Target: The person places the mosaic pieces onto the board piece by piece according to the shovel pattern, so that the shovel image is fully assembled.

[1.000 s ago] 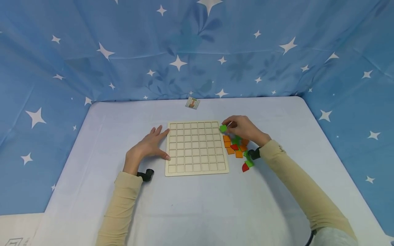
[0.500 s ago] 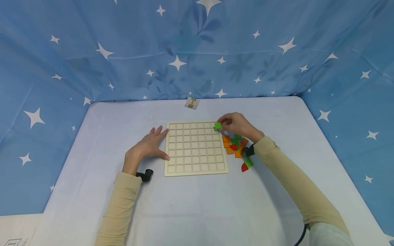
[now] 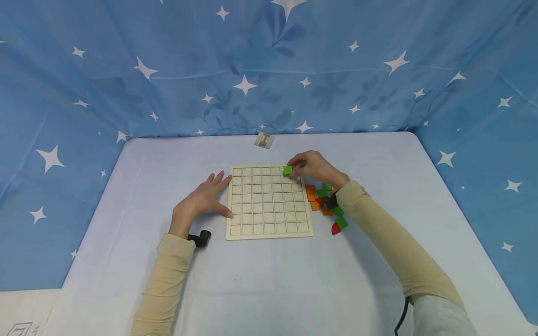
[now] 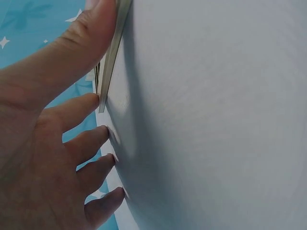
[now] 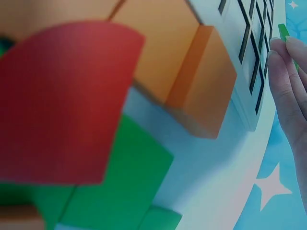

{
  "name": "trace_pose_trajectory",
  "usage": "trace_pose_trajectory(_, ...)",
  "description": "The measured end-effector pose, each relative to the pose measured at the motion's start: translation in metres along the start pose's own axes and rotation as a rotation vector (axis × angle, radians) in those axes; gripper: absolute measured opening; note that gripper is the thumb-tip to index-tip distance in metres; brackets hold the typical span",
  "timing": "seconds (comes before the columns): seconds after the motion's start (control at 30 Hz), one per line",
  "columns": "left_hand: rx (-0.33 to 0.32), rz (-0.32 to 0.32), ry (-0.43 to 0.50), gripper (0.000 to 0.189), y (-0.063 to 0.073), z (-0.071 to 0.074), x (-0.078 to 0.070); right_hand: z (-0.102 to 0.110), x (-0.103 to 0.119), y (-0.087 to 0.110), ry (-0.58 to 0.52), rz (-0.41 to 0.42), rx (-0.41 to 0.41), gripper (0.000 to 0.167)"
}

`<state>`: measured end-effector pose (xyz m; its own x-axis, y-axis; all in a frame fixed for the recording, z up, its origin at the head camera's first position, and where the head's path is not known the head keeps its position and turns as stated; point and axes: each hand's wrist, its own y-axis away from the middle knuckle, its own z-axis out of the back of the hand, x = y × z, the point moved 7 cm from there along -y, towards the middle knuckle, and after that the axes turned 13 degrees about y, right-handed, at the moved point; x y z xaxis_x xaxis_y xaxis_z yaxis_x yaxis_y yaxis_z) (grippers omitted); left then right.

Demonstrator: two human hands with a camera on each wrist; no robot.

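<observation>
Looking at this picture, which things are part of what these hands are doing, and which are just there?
Likely part of it:
Grid board, left hand at its edge
Green tile, pinched by the right hand
Orange pieces, red pieces and green pieces beside the board
Perhaps the small card, which seems to show a grid

Probably just there:
Starry curtain
Black cable

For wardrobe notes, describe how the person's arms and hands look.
Both sleeves are tan, the right meeting pale grey cloth with a dark cable beside it. A black device sits at each wrist. The left hand and right hand are bare.
</observation>
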<state>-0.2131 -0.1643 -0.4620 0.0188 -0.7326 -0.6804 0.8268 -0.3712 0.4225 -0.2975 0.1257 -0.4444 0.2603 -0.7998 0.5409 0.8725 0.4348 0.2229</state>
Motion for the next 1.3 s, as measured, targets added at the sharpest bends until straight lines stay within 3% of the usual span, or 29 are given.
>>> trace_pose_trajectory(0.47,0.012,-0.003,0.006,0.117,0.001,-0.003,0.001,-0.011,0.013,-0.019,-0.003,0.044,0.026,0.031)
trace_pose_trajectory(1.3,-0.007,0.005,0.008,0.117,-0.001,-0.002,0.000,-0.016,0.032,-0.032,0.178,0.119,0.009,0.029)
